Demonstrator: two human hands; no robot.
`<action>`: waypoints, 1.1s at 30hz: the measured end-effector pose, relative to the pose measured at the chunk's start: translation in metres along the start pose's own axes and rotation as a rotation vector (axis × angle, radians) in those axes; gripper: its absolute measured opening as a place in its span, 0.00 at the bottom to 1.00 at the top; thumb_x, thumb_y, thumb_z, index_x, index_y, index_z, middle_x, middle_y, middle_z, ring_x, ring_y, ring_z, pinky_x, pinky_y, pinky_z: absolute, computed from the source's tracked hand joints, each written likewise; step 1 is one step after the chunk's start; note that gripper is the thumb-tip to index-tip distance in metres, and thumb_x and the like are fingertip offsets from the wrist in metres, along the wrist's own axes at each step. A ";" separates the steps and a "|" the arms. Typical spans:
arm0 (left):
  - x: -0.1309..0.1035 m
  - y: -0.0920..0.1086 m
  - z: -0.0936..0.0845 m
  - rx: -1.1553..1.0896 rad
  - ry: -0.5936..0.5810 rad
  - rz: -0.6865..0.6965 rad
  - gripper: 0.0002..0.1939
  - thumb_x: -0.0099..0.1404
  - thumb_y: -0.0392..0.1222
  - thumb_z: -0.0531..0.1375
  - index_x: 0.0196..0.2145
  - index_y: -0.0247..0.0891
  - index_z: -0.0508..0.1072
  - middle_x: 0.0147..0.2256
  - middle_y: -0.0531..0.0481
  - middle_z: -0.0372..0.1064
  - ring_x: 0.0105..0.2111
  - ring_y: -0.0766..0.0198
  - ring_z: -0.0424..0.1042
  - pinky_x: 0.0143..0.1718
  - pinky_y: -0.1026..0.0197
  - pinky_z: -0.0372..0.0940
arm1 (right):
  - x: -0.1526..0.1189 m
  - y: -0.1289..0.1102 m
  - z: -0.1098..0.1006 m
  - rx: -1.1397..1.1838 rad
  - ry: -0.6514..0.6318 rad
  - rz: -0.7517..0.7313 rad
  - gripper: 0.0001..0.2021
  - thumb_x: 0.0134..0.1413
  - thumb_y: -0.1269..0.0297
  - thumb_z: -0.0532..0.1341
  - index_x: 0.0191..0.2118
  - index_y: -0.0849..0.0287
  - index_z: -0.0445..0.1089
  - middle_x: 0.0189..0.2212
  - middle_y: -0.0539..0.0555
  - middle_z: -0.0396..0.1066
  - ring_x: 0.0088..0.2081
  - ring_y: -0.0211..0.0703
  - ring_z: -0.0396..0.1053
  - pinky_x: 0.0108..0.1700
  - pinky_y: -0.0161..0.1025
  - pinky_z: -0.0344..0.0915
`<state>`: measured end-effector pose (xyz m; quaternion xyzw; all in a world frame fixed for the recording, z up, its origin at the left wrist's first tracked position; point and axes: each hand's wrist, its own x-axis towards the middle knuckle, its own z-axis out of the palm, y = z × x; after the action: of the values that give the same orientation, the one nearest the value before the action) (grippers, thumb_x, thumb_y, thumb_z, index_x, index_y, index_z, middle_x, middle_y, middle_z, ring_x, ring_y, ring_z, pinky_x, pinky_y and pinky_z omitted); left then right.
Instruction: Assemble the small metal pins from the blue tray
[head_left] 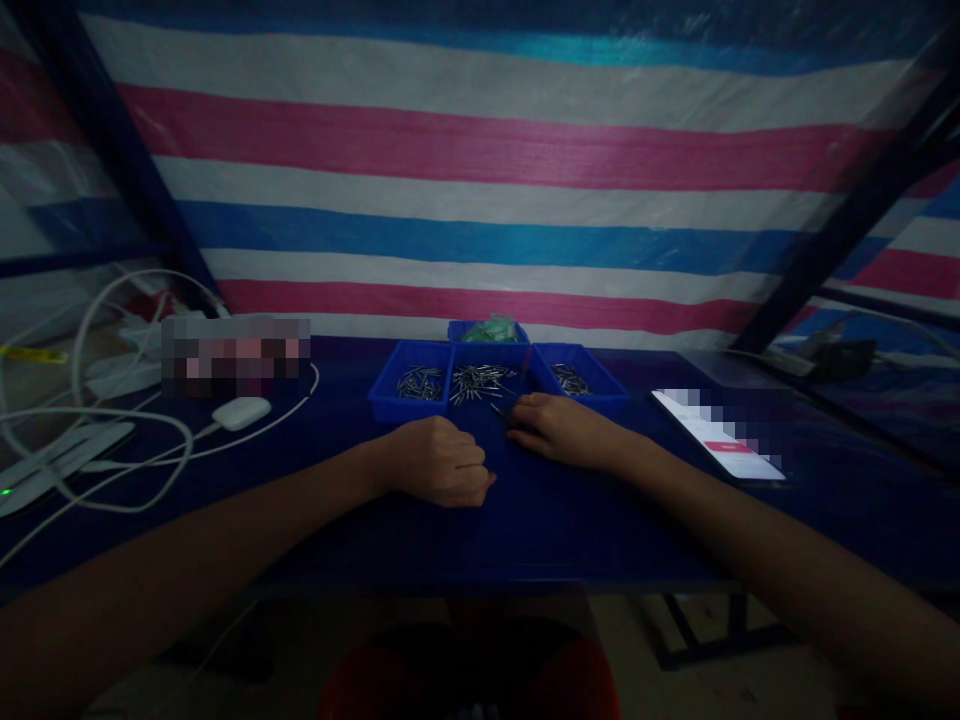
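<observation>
My left hand is a closed fist over the front of the blue table; whatever it may hold is hidden. Ahead and to its right, my right hand is low over the table with its fingers bent. A thin metal pin pokes out at these fingertips, seemingly pinched between them. Just beyond lies a loose heap of similar metal pins. On either side of the heap stand a left blue bin and a right blue bin, both with metal pins inside.
Behind the heap, a third blue bin holds green plastic wrapping. White cables, a white adapter and a power strip crowd the left. A lit phone lies right. Striped sheeting hangs behind the table.
</observation>
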<state>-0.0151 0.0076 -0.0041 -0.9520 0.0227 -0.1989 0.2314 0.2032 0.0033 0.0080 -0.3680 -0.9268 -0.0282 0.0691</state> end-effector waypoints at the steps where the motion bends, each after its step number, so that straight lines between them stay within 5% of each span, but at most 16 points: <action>1: 0.000 0.000 -0.001 0.004 0.006 0.002 0.18 0.63 0.37 0.47 0.16 0.37 0.60 0.15 0.57 0.56 0.16 0.72 0.54 0.15 0.65 0.47 | 0.000 0.000 0.000 -0.001 0.002 -0.005 0.09 0.56 0.64 0.51 0.33 0.62 0.66 0.30 0.55 0.65 0.32 0.40 0.63 0.36 0.37 0.60; 7: 0.003 0.001 -0.009 -0.014 -0.003 -0.008 0.15 0.62 0.39 0.48 0.18 0.38 0.60 0.15 0.56 0.55 0.17 0.70 0.54 0.17 0.63 0.48 | 0.000 0.000 0.001 0.010 -0.003 0.005 0.08 0.55 0.66 0.52 0.32 0.62 0.65 0.29 0.54 0.64 0.31 0.39 0.62 0.36 0.37 0.59; 16: 0.003 0.001 -0.006 -0.011 0.253 0.045 0.02 0.56 0.36 0.52 0.26 0.38 0.60 0.16 0.59 0.55 0.17 0.70 0.55 0.17 0.64 0.50 | 0.001 0.000 0.007 0.053 0.033 -0.008 0.11 0.56 0.67 0.51 0.42 0.62 0.65 0.36 0.57 0.64 0.38 0.42 0.63 0.40 0.39 0.59; 24: 0.005 -0.001 -0.008 -0.221 0.152 0.076 0.13 0.54 0.49 0.52 0.31 0.36 0.60 0.25 0.50 0.63 0.24 0.65 0.62 0.24 0.60 0.58 | 0.000 0.000 0.005 0.039 0.038 -0.022 0.11 0.56 0.67 0.51 0.43 0.64 0.65 0.37 0.58 0.65 0.38 0.41 0.63 0.42 0.39 0.60; 33: 0.005 -0.001 -0.002 -0.064 0.088 -0.009 0.05 0.57 0.37 0.52 0.25 0.36 0.61 0.24 0.52 0.61 0.24 0.67 0.59 0.24 0.62 0.55 | 0.000 -0.001 0.005 0.033 0.019 -0.019 0.11 0.56 0.68 0.51 0.43 0.64 0.65 0.38 0.58 0.65 0.40 0.42 0.63 0.42 0.39 0.60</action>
<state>-0.0113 0.0072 -0.0001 -0.9494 0.0351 -0.2409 0.1986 0.2020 0.0030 0.0031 -0.3575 -0.9300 -0.0168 0.0836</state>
